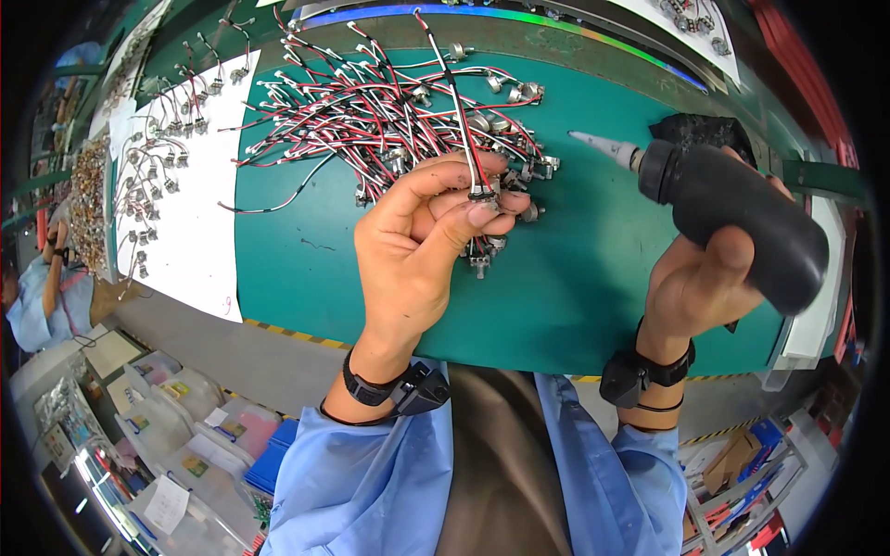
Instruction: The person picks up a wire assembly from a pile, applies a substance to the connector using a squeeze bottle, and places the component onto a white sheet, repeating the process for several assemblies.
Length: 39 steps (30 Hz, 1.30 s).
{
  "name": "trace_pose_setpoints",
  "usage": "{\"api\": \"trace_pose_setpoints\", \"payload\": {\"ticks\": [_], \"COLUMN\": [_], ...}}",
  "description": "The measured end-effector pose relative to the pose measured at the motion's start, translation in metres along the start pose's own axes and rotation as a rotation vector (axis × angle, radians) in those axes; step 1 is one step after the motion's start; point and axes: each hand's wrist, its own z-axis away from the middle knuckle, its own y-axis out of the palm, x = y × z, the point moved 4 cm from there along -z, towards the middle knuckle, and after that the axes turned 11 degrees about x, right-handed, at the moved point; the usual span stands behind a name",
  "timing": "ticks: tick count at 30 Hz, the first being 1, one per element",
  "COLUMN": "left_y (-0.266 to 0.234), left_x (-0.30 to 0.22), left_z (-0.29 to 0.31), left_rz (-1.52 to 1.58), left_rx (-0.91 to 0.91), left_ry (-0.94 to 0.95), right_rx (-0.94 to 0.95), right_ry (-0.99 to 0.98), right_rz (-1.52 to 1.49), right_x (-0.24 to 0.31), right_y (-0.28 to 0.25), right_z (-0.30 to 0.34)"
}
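Observation:
My left hand (408,243) pinches a small potentiometer (486,198) between thumb and fingers. Its red, white and black wires (457,102) run up and away over a tangled pile of similar wired potentiometers (371,130) on the green mat (575,287). In my right hand (691,287) is a black squeeze bottle (756,218), gripped around its body. The bottle lies tilted, its grey tapered nozzle (603,145) pointing left and a little up, apart from the potentiometer. Some of the right fingers are hidden behind the bottle.
White paper (209,250) at the left carries several rows of wired potentiometers. A black bag-like thing (709,132) lies behind the bottle. A metal ledge with a shiny strip (519,18) bounds the far side. Plastic bins (185,398) stand lower left; another person (56,296) sits far left.

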Motion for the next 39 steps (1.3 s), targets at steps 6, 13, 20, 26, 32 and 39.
{"api": "trace_pose_setpoints", "payload": {"ticks": [6, 13, 20, 26, 32, 39], "left_y": [-0.003, -0.012, -0.012, -0.006, -0.001, 0.002], "left_x": [-0.006, -0.022, -0.027, -0.02, -0.019, -0.019], "left_z": [0.001, 0.014, 0.026, 0.028, 0.027, 0.026], "left_rz": [-0.015, 0.026, 0.014, -0.01, -0.023, -0.037], "left_rx": [-0.014, -0.042, -0.028, -0.015, -0.035, -0.023], "left_ry": [-0.026, -0.09, -0.102, -0.116, -0.111, -0.098], "right_rx": [-0.066, -0.188, -0.054, 0.057, 0.059, 0.061], "right_ry": [0.081, 0.414, 0.348, 0.361, 0.358, 0.352], "right_rz": [0.012, -0.26, -0.616, -0.571, -0.551, -0.536], "right_x": [-0.023, -0.046, -0.005, 0.001, 0.002, 0.001], "right_y": [-0.011, -0.024, 0.023, 0.028, 0.024, 0.023], "right_z": [-0.006, -0.001, 0.013, 0.018, 0.018, 0.02]}}
